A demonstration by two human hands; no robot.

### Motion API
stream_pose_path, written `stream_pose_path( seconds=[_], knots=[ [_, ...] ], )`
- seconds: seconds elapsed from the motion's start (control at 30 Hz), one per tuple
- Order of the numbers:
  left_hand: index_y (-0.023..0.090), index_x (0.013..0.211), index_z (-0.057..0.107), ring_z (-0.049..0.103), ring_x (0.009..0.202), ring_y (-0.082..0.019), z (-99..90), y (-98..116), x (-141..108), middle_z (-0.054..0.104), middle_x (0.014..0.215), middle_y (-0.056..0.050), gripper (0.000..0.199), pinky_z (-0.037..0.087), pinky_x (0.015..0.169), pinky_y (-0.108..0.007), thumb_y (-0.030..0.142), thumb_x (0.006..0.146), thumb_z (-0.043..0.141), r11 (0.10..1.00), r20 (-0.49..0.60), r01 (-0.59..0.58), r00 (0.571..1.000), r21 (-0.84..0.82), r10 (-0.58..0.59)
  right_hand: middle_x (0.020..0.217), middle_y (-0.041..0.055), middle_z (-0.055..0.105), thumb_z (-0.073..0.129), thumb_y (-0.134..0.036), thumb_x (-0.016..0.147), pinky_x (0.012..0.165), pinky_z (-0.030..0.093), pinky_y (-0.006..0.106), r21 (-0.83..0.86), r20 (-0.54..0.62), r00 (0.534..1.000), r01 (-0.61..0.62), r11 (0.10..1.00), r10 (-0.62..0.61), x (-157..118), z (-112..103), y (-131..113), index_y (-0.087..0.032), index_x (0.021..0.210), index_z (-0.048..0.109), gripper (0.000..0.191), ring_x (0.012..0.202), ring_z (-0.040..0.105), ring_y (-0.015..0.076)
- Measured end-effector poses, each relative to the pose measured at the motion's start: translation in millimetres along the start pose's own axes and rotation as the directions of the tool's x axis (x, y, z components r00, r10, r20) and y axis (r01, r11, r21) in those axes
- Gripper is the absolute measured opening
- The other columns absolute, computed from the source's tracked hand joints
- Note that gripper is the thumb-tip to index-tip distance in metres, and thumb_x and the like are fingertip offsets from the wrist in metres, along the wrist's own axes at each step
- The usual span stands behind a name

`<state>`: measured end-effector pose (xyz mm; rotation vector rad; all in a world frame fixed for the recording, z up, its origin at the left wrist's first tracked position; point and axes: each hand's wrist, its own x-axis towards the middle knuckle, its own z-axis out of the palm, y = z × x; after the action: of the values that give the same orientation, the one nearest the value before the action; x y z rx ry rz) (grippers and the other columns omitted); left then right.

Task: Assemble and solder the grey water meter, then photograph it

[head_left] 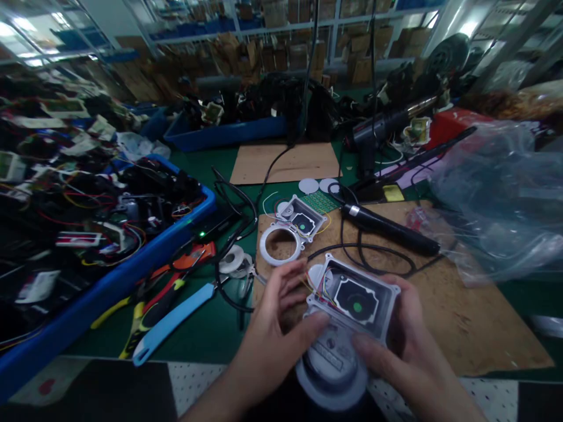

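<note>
Low in the centre of the frame, both hands close on a grey-white plastic meter housing with a black square insert and green dot (354, 300), which sits tilted on top of a round grey dial body (331, 366) at the bottom edge. The left hand (275, 328) comes in from the lower left, thumb pressed against the housing's near-left corner, fingers curled behind its left edge beside a cluster of coloured wires (317, 286). The right hand (407, 346) wraps the right side, thumb lying along the near edge, fingers hidden behind the far-right corner. The housing's long axis runs from upper left to lower right, lying directly between the two palms, neither hand clearly nearer.

Further up the brown cardboard mat (461, 316) rest a second, matching open housing with a white ring (292, 225) and a black cylindrical tool with a trailing cable (389, 228). A blue plastic bin of wired parts (132, 264) fills the left of the frame, with pliers with yellow and red handles (145, 305) beside it.
</note>
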<state>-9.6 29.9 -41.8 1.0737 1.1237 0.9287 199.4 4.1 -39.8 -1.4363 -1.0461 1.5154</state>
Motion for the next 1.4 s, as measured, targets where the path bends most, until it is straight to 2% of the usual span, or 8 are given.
stream_pose_path(
  seconds=[0.13, 0.27, 0.43, 0.87, 1.07, 1.23, 1.3, 1.4],
  knots=[
    [0.034, 0.146, 0.045, 0.061, 0.130, -0.033, 4.8, 4.6, 3.5, 0.056, 0.152, -0.010, 0.063, 0.052, 0.107, -0.047, 0.042, 0.091, 0.075, 0.968, 0.126, 0.203, 0.975, -0.147, -0.185, 0.148, 0.0122, 0.043, 0.079, -0.066, 0.078, 0.102, 0.059, 0.046, -0.047, 0.154, 0.977, 0.158, 0.986, -0.150, 7.4, -15.6, 14.0, -0.034, 0.144, 0.030, 0.088, 0.134, 0.053, 0.0352],
    [0.038, 0.148, 0.047, 0.061, 0.131, -0.033, 4.4, 8.0, 1.4, 0.058, 0.151, -0.008, 0.065, 0.055, 0.104, -0.044, 0.041, 0.090, 0.076, 0.930, 0.161, 0.298, 0.950, -0.216, -0.267, 0.159, 0.0067, 0.028, 0.055, -0.077, 0.092, 0.125, 0.039, 0.048, -0.220, 0.038, 0.923, 0.381, 0.898, -0.382, 19.8, -29.5, 21.8, -0.033, 0.148, 0.042, 0.072, 0.152, 0.027, 0.0350],
    [0.040, 0.136, 0.061, 0.066, 0.124, -0.030, 8.1, 11.1, 0.3, 0.066, 0.142, -0.003, 0.059, 0.055, 0.104, -0.040, 0.040, 0.082, 0.084, 0.922, 0.050, 0.301, 0.953, -0.245, -0.298, 0.154, 0.0009, 0.042, 0.036, -0.050, 0.109, 0.119, 0.045, 0.044, -0.193, 0.007, 0.927, 0.370, 0.909, -0.376, 29.7, -32.7, 22.0, -0.039, 0.147, 0.050, 0.042, 0.140, 0.047, 0.0254],
    [0.026, 0.144, 0.057, 0.063, 0.130, -0.036, -10.8, 16.3, -10.8, 0.067, 0.141, -0.010, 0.068, 0.051, 0.111, -0.047, 0.041, 0.082, 0.081, 0.921, -0.098, 0.361, 0.921, -0.147, -0.377, 0.141, -0.0018, 0.056, 0.046, -0.040, 0.108, 0.117, 0.042, 0.040, -0.184, 0.187, 0.896, 0.435, 0.881, -0.403, 15.3, -32.2, 29.8, -0.037, 0.139, 0.056, 0.033, 0.134, 0.050, 0.0191],
    [0.031, 0.156, 0.041, 0.041, 0.150, -0.032, 2.0, 36.2, -25.9, 0.048, 0.160, -0.007, 0.074, 0.034, 0.124, -0.044, 0.051, 0.091, 0.071, 0.918, -0.119, 0.150, 0.986, 0.366, -0.114, 0.149, 0.0053, 0.050, 0.067, -0.023, 0.088, 0.123, 0.037, 0.044, -0.363, 0.220, 0.830, 0.557, 0.747, -0.512, 25.2, -29.4, 40.1, -0.024, 0.145, 0.050, 0.059, 0.141, 0.044, 0.0235],
    [0.032, 0.164, -0.004, 0.042, 0.146, -0.042, 32.5, 34.6, -42.2, 0.038, 0.162, -0.017, 0.138, 0.029, 0.122, -0.063, 0.046, 0.068, 0.093, 0.611, -0.166, 0.106, 0.985, 0.785, 0.043, 0.135, 0.0087, 0.061, 0.069, -0.015, 0.087, 0.111, 0.049, 0.044, -0.318, 0.241, 0.861, 0.507, 0.801, -0.449, 36.8, -26.5, 46.5, -0.019, 0.139, 0.056, 0.054, 0.125, 0.058, 0.0239],
    [0.031, 0.165, 0.002, 0.047, 0.142, -0.041, 30.0, 27.1, -40.8, 0.042, 0.158, -0.018, 0.132, 0.034, 0.119, -0.061, 0.042, 0.069, 0.092, 0.596, -0.136, 0.035, 0.983, 0.802, 0.126, 0.125, 0.0065, 0.066, 0.073, -0.012, 0.085, 0.094, 0.056, 0.036, -0.234, 0.236, 0.877, 0.470, 0.851, -0.419, 40.2, -27.1, 47.2, -0.018, 0.133, 0.059, 0.051, 0.107, 0.066, 0.0190],
    [0.028, 0.158, 0.033, 0.053, 0.137, -0.037, 4.3, 10.7, -32.8, 0.053, 0.151, -0.014, 0.109, 0.044, 0.115, -0.050, 0.035, 0.067, 0.092, 0.748, -0.064, -0.125, 0.974, 0.652, 0.218, 0.108, 0.0032, 0.070, 0.082, -0.019, 0.083, 0.076, 0.054, 0.027, -0.177, 0.193, 0.891, 0.443, 0.879, -0.410, 40.0, -23.0, 42.5, -0.018, 0.126, 0.063, 0.046, 0.085, 0.066, 0.0135]
  ],
)
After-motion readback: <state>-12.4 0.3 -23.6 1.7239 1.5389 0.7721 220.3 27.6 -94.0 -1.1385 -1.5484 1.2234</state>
